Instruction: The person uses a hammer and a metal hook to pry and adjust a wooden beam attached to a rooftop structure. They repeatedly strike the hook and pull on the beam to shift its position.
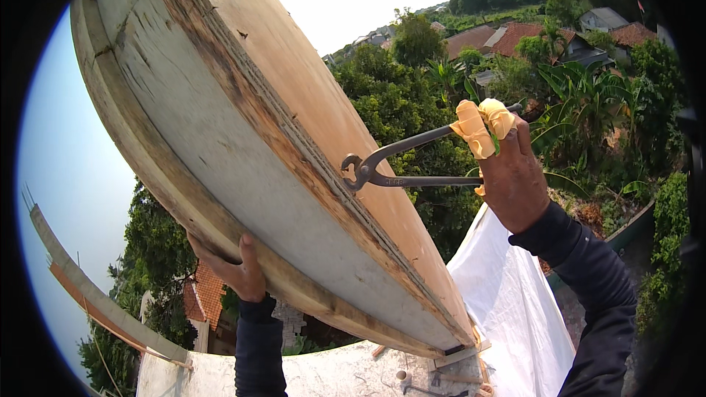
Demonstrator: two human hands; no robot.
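Note:
A large wooden panel [220,114] with a curved lower rim and a pale, weathered face stands tilted in front of me. Its raised middle edge is splintered, and a smoother tan sheet [290,88] lies beyond it. My left hand [239,268] grips the curved rim from below, thumb on the near face and fingers partly hidden underneath. In my right hand [511,169] is a pair of dark metal pincers [412,154], handles spread. Their jaws are parted beside the splintered edge; I cannot tell whether they touch a nail. Yellow wrapping [478,129] covers some right-hand fingers.
Below is a pale ledge [323,371] with a hammer-like tool [404,378] and wood scraps near the panel's foot. A white sheet [507,287] hangs to the right. A curved beam [95,287] rises at left. Trees and tiled roofs [507,40] lie well below.

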